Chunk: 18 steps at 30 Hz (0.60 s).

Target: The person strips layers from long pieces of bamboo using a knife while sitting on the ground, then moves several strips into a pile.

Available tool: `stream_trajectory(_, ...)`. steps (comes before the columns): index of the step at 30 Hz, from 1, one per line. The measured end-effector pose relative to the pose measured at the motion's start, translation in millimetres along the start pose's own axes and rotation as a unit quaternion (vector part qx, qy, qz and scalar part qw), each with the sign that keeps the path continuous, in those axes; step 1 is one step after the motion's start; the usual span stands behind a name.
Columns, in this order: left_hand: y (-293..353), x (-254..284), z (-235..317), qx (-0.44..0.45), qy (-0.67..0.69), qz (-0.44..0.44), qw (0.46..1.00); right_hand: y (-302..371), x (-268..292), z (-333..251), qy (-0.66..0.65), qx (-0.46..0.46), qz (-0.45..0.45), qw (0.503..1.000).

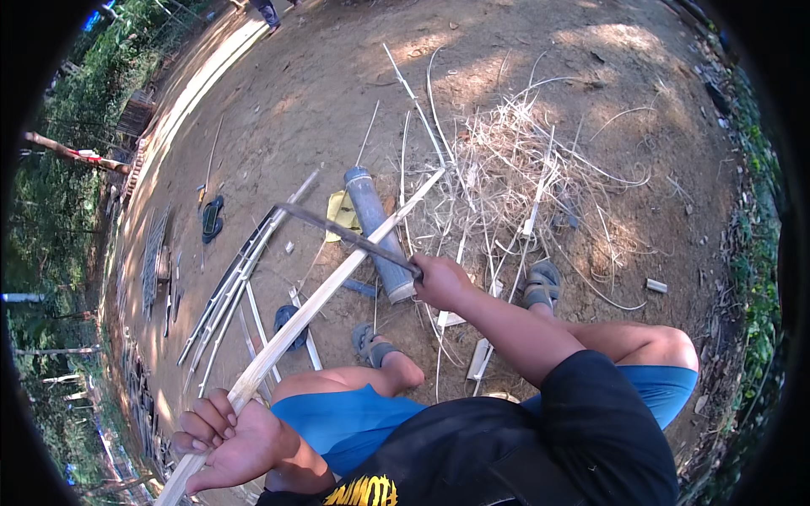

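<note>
Outdoors, on bare brown earth (337, 101) dappled with sunlight and fringed with green foliage (59, 211) along its left and right edges. Seated low at the near edge in blue shorts (325, 426) and a black short-sleeved shirt (472, 447) with a yellow print. Clenching with the left hand (240, 438), fingers curled round it, the near end of a long pale flat strip of bamboo-like wood (312, 305); slanting from there away to the right, above the left thigh and the earth. Grasping firmly with the right hand (440, 282) one end of a long dark narrow blade-like tool (333, 228), crossing that strip near its far end; cannot tell whether cutting in or only lying against it. Below, on both feet, grey strapped sandals (542, 287). Just beyond, lying on the earth, a grey round bamboo-like tube (371, 211), with a crumpled yellow sheet (341, 215) beside it. Toward the left edge, a loose row of slender pale rods (245, 271) and, past these, dark slippers (213, 219). Right of the tube, a tangled heap of thin pale shavings (519, 156). At the far edge, partly cut off, another person's dark-trousered legs (266, 12).
</note>
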<state>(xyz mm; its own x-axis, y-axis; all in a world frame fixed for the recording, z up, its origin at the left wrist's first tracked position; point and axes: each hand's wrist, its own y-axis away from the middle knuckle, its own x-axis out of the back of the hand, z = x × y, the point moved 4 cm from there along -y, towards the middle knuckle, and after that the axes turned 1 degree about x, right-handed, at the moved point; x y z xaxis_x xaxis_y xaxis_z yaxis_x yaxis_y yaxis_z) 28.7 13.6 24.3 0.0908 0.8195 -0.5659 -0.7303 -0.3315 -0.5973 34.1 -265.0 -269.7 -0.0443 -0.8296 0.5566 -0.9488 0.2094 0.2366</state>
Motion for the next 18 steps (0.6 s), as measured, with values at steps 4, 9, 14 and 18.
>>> stream_trajectory(4,-16.2,-6.8,8.1,-0.021,-0.022,-0.046,0.998,-23.6,-9.1,-5.0,-0.05,-0.047,0.052,0.996)
stream_trajectory(9,-11.3,-7.6,2.4,-0.008,-0.041,0.016,0.999,15.7,-27.4,-52.9,-0.028,0.073,0.009,0.997)
stream_trajectory(14,-16.5,-10.0,-8.3,-0.003,-0.052,0.078,0.996,-1.7,-25.9,-43.3,-0.055,0.032,0.045,0.997)
stream_trajectory(18,-28.0,-6.7,-15.7,0.011,-0.072,0.11,0.991,-34.0,-20.5,18.8,-0.05,-0.069,0.055,0.995)
